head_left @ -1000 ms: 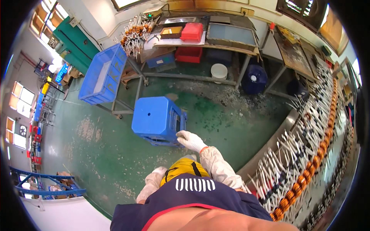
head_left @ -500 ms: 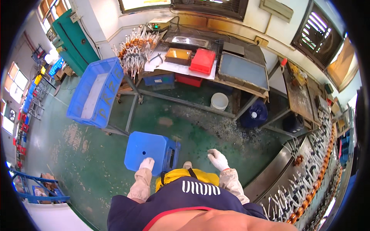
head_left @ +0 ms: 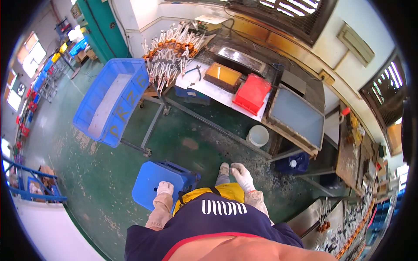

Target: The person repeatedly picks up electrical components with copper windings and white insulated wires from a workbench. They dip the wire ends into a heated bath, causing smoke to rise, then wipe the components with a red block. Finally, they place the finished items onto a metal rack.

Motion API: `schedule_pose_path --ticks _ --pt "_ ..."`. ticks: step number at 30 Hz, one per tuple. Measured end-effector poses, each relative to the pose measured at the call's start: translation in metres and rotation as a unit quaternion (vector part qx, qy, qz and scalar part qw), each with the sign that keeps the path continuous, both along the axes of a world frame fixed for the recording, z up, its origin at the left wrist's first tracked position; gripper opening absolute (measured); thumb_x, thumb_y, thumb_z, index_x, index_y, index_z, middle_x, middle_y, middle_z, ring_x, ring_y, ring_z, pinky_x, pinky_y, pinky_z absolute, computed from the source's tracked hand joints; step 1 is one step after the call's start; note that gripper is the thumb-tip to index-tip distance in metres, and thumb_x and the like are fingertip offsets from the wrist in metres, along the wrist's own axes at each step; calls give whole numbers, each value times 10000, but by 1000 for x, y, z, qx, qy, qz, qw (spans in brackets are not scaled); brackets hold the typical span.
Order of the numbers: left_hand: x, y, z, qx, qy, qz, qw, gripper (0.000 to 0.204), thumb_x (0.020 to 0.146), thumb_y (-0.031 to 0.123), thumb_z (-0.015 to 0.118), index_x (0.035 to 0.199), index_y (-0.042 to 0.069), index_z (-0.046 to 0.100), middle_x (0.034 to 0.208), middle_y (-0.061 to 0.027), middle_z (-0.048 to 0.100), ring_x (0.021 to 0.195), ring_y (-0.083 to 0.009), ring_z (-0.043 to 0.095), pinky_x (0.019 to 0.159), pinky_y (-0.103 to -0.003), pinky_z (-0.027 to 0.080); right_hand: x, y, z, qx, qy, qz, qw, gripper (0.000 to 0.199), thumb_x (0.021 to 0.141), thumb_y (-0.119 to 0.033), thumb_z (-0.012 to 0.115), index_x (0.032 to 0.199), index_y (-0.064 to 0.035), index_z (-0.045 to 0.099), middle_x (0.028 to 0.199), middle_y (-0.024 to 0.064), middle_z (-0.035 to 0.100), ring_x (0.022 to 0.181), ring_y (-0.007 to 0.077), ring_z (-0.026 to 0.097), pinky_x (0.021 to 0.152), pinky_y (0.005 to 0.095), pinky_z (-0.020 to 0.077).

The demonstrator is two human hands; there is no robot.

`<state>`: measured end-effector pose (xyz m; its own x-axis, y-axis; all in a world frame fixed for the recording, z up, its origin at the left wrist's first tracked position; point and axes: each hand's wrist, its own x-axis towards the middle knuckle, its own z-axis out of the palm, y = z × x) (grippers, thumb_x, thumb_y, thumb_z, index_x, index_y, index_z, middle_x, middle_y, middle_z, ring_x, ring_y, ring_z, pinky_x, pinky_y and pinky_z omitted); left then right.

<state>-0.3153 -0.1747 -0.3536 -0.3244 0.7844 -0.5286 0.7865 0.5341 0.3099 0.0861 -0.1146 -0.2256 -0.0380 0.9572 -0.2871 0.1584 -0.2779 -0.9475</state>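
Glossy blue plastic stool [head_left: 162, 185] (scuffed matt floor [head_left: 87, 174]), white cloth gloves [head_left: 242, 176]
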Motion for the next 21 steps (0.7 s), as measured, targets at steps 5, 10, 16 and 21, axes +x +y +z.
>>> schedule_pose_path --ticks 5,10,16,21 --pt "-21 13 -49 -50 -12 95 994 444 909 424 485 1188 147 691 1246 -216 621 1207 -396 559 1048 -460 437 22 129 28 53 -41 69 995 340 951 -210 581 1225 -12 612 1082 129 704 980 194 676 892 310 505" --pt "6 62 -31 37 -45 200 978 463 903 442 511 1159 110 707 1131 -187 699 1134 -356 630 997 -440 468 45 240 72 117 47 62 990 270 960 -95 555 1205 4 608 1043 83 686 990 146 641 905 283 496" --pt "14 189 13 132 -153 225 953 457 883 422 641 1131 42 698 1075 -143 722 1027 -245 675 929 -356 500 67 303 78 138 131 -5 982 263 980 -69 519 1218 30 571 1055 111 674 985 177 641 924 297 486" --pt "12 340 57 237 -186 131 944 387 921 370 633 1132 52 699 902 -31 680 808 -106 585 745 -285 491 72 325 63 118 176 -109 971 243 997 -68 521 1212 30 580 1083 127 668 988 220 663 927 340 529"
